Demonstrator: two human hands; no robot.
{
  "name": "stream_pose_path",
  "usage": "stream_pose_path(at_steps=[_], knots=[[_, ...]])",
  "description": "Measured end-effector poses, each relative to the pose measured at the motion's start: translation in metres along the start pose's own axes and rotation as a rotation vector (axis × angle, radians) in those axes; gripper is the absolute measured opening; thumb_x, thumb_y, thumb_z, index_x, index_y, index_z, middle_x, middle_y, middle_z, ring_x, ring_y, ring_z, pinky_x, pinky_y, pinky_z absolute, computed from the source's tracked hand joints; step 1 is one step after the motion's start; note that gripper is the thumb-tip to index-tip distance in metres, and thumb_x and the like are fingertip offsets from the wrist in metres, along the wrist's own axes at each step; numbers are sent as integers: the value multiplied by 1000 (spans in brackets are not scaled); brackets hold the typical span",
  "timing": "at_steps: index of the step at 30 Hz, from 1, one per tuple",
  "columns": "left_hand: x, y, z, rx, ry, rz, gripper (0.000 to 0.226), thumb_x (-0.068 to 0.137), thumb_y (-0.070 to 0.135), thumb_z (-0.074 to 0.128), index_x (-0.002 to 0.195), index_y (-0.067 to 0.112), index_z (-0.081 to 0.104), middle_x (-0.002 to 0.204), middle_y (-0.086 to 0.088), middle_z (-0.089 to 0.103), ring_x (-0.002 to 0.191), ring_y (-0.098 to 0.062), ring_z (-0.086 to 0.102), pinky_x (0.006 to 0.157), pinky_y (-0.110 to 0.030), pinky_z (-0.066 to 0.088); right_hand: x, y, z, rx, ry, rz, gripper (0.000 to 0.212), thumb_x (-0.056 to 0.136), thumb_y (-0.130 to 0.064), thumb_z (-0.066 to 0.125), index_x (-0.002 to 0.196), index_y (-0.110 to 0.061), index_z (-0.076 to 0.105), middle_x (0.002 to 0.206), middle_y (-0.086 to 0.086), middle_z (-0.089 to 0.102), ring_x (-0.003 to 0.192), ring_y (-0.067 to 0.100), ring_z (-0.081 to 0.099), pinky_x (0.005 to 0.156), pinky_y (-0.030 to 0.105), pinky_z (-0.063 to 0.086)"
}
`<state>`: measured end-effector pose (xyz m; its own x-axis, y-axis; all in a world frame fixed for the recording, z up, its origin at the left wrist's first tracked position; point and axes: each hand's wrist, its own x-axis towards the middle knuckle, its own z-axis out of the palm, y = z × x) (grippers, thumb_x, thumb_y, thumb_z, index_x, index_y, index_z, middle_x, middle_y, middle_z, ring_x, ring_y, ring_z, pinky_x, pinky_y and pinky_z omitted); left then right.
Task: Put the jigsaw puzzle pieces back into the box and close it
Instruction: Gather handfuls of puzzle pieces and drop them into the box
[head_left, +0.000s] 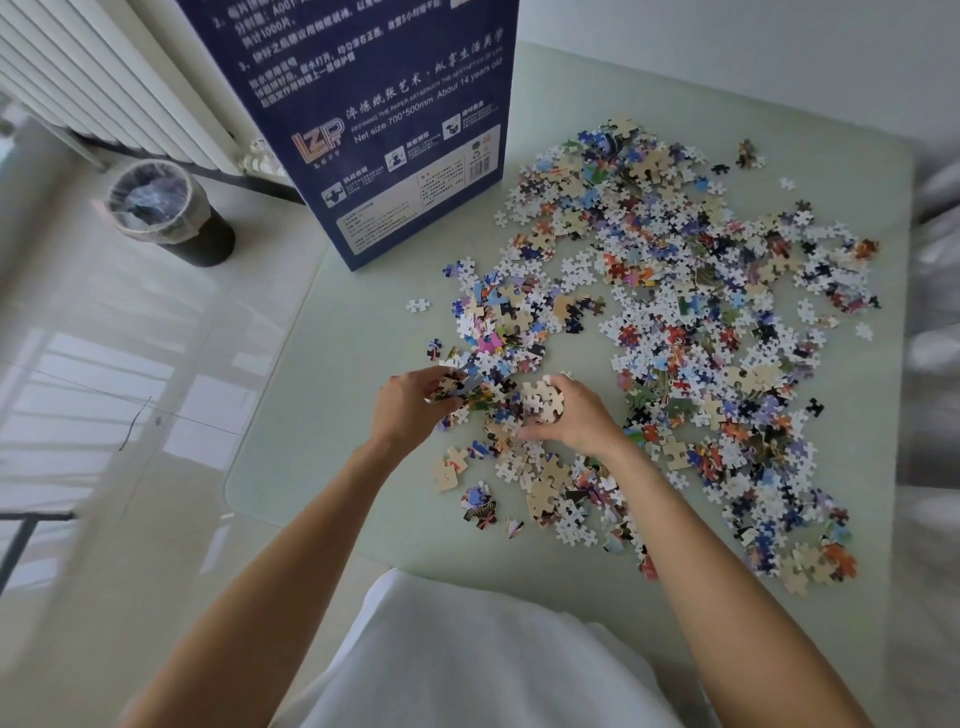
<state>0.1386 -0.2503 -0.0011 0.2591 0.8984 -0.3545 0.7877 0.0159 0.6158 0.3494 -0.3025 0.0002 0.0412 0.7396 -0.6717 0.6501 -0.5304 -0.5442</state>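
Close under my chin, both forearms reach out over the near edge of the pale green worktop, wrists bent down toward the scatter. My right hand is cupped on its side, fingers curled round a clump of jigsaw pieces, so that grip is closed on them. Just to its left, my left hand curls in the same way, fingertips pinching a smaller bunch at the heap's near edge. Between the two grips lies a loose ridge of pieces, touching both.

These pieces should be light, thin card: stiff enough singly, but slippery in a mass, apt to spill out of the sides of a handful. I judge that scooping from underneath with both palms facing each other will hold more than pinching, and that squeezing hard risks bending tabs.

Beyond and to the right of my grips the rest of the puzzle pieces spread widely, many face down and white. Farther off, up and left of my left grip, the dark blue box stands upright at the worktop's corner; its top is out of view, so I cannot tell whether it is open. On the floor past it stands a lined bin.
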Motion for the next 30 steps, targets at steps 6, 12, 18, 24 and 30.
stream_pose_path(at_steps=[6, 12, 18, 24, 30], knots=[[5, -10, 8, 13, -22, -11, 39, 81, 22, 71, 119, 20, 63, 104, -4, 71, 89, -19, 67, 76, -24, 49, 3, -13, 17, -161, 65, -90, 63, 78, -1, 68, 132, -11, 38, 125, 13, 50, 101, 20, 51, 78, 22, 43], [5, -16, 15, -17, -20, -40, 41, 81, 25, 72, 121, 19, 63, 103, -6, 71, 88, -23, 67, 80, -33, 54, 3, -23, 37, -173, 212, -58, 57, 81, -26, 70, 128, -8, 44, 118, 11, 59, 103, 22, 58, 84, 26, 46], [4, -19, 16, -51, -7, -33, 37, 82, 25, 70, 118, 22, 64, 97, -6, 72, 83, -23, 67, 75, -35, 55, 4, -35, 56, -334, 289, 6, 78, 70, -48, 73, 126, -7, 37, 122, 9, 53, 102, 22, 57, 73, 30, 47], [2, -22, 18, -106, 2, -51, 36, 81, 26, 72, 116, 22, 65, 93, -5, 72, 80, -22, 66, 73, -33, 53, 4, -43, 81, -386, 389, 63, 69, 71, -44, 76, 118, -10, 38, 112, 7, 52, 98, 24, 55, 68, 33, 46], [3, -23, 19, -124, -8, -59, 39, 81, 27, 71, 118, 21, 63, 100, -5, 72, 85, -21, 67, 74, -31, 54, 7, -35, 71, -208, 405, 42, 46, 80, -36, 71, 114, -10, 52, 111, 7, 65, 97, 26, 62, 68, 29, 44]])
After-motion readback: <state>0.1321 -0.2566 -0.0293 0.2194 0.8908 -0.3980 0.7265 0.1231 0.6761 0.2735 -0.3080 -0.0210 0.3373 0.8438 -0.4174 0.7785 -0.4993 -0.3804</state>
